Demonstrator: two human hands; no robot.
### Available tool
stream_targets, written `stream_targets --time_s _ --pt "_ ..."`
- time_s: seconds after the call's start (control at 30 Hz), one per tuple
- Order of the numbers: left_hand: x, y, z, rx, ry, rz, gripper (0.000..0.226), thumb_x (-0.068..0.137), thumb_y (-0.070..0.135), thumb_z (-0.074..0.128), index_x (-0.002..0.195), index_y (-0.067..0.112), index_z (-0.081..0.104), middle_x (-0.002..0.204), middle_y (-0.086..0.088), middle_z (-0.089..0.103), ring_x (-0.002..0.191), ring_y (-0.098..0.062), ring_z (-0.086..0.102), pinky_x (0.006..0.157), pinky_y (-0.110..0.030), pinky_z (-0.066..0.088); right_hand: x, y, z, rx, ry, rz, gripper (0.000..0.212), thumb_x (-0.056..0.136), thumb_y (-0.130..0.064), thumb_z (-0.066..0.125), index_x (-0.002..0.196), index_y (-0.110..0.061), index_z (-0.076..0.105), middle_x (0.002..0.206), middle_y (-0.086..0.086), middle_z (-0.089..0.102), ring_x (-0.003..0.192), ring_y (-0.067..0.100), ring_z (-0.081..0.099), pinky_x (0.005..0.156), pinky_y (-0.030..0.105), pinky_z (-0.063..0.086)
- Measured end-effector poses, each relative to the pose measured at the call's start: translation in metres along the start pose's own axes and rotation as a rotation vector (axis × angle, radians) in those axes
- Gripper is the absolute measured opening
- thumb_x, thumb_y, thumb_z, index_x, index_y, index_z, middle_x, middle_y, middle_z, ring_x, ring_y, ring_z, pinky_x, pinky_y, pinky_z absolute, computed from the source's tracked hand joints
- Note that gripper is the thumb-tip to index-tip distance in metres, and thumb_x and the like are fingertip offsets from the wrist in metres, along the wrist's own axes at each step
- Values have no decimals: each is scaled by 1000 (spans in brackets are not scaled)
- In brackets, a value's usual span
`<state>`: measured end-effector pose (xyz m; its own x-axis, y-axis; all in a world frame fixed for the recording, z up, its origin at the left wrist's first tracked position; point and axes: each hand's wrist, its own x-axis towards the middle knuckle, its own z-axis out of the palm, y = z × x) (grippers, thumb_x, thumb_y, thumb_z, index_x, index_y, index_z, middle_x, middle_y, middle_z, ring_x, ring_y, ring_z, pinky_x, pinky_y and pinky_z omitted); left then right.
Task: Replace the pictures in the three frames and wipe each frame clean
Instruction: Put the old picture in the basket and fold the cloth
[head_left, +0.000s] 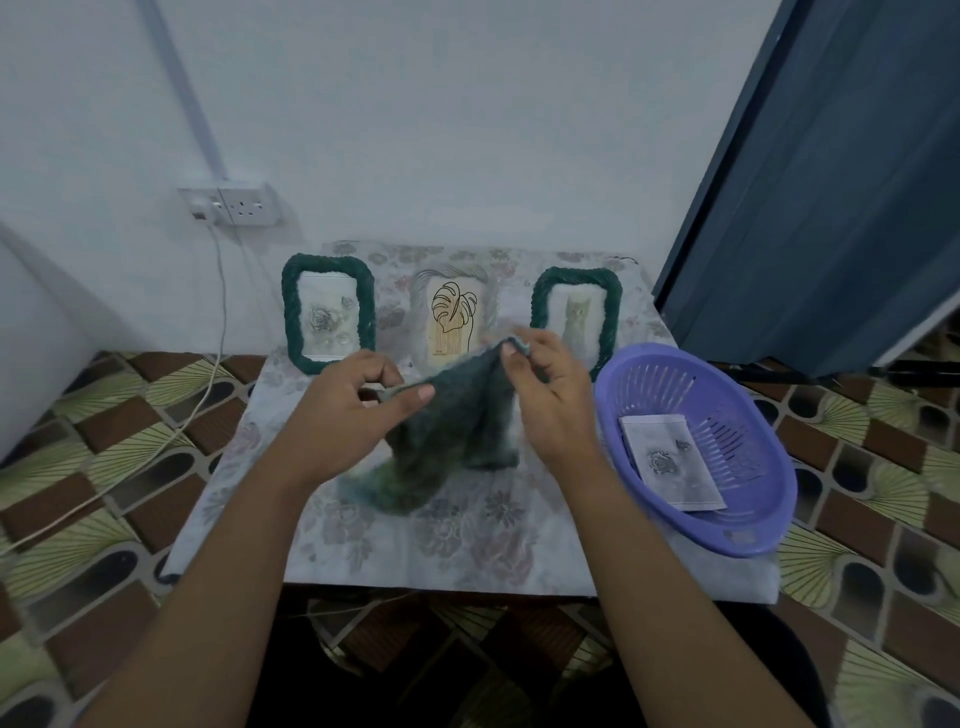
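– Cloth (447, 441) at picture centre, over the desk (467, 545): how does it handle?
– Soft, limp, light. Left hand (343, 410) and right hand (550, 405) each have a pinching grip on its top edge; hold there

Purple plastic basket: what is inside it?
One pale rectangular paper picture printed with a grey rose lies in the purple plastic basket; anything beneath it is covered.

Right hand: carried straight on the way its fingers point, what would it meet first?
Likely the middle frame with the leaf picture; the right hand, pinching the cloth, points toward its right edge. Height is unclear, so it might pass above.
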<state>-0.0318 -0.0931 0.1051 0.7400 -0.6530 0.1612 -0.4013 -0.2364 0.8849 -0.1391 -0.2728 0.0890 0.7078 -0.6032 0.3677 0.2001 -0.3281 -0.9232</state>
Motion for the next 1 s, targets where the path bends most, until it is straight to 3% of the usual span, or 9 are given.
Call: stream_targets --time_s 0.13,0.3,0.4,0.5,0.6,0.67,0.8,0.9,1.0 --pt "-4 -5 3 -51 -114 30 48 77 30 81 61 11 41 63 7 56 64 -12 56 67 -34 44 7 -14 -10 103 75 57 18 100 -10 56 93 -11 73 68 -18 63 64 -5 55 65 12 43" --pt "-8 -12 5 33 -214 -22 31 76 22 84 92 22 58 84 12 71 78 -6 68 72 -21 50 16 -16 -17 212 202 94 44 98 -28 59 89 15 59 74 11 49 69 21 41 63 33 35" --pt "-9 -22 3 110 -219 -28 34 80 29 81 109 32 64 99 16 72 90 -1 68 78 -22 54 18 -19 -23 180 249 116 44 94 -40 59 82 2 62 74 10 47 68 22 40 62 34 35" --pt "-8 -32 2 206 -97 -42 11 85 34 75 95 31 72 87 10 72 80 -3 65 70 -24 50 18 -14 -30 194 311 131 25 102 -24 55 83 -22 70 76 9 48 68 19 41 59 29 35" --pt "-4 -45 4 238 61 -104 9 90 30 70 83 25 71 79 1 70 77 -19 64 68 -32 49 19 -5 -33 162 338 141 22 103 -23 54 89 -21 70 74 3 55 69 17 46 63 29 38" --pt "0 -53 5 325 203 -118 7 91 26 69 92 20 73 90 -1 70 83 -19 61 72 -30 42 21 6 -35 113 360 187 24 104 -23 52 84 -23 65 59 -16 50 56 3 40 54 21 35" --pt "15 -53 14 447 397 -168 14 94 19 62 97 11 73 86 -6 68 71 -17 55 62 -24 35 28 24 -35 -5 355 289 28 104 -27 51 77 -28 56 57 -15 38 52 2 31 51 20 26" --pt "39 -47 16 117 452 -283 17 99 17 53 100 11 69 79 -4 70 55 -17 68 47 -18 44 41 28 -31 8 334 354 37 104 -26 51 68 -33 45 61 -15 37 56 1 32 53 19 28" --pt "70 -36 14 -405 497 -386 14 103 9 47 101 7 62 92 -11 66 65 -19 72 54 -24 56 61 24 -30 125 342 383 27 104 -28 52 86 -13 67 70 0 44 64 9 39 60 28 41"
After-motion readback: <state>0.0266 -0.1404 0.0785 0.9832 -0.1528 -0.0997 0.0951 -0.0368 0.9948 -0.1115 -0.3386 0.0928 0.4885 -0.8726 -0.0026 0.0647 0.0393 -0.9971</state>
